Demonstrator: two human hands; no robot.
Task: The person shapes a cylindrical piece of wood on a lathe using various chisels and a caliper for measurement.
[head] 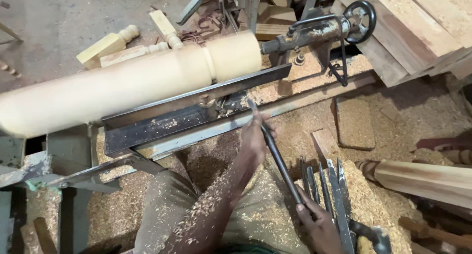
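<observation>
1. Two hands are closed around one long dark chisel (275, 153): the left hand (254, 138) near its tip, the right hand (319, 224) at its lower end.
2. The chisel is held slanting, its tip just beside the metal tool rest (196, 99).
3. A pale wooden post (128, 84) is mounted on the lathe behind the rest.
4. More chisels (327, 185) are laid in sawdust (393, 121) beside the right hand.

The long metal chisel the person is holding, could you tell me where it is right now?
In the head view the chisel runs diagonally right of centre, gripped by the left hand near its tip and the right hand at its lower end, just below the lathe rail.
</observation>
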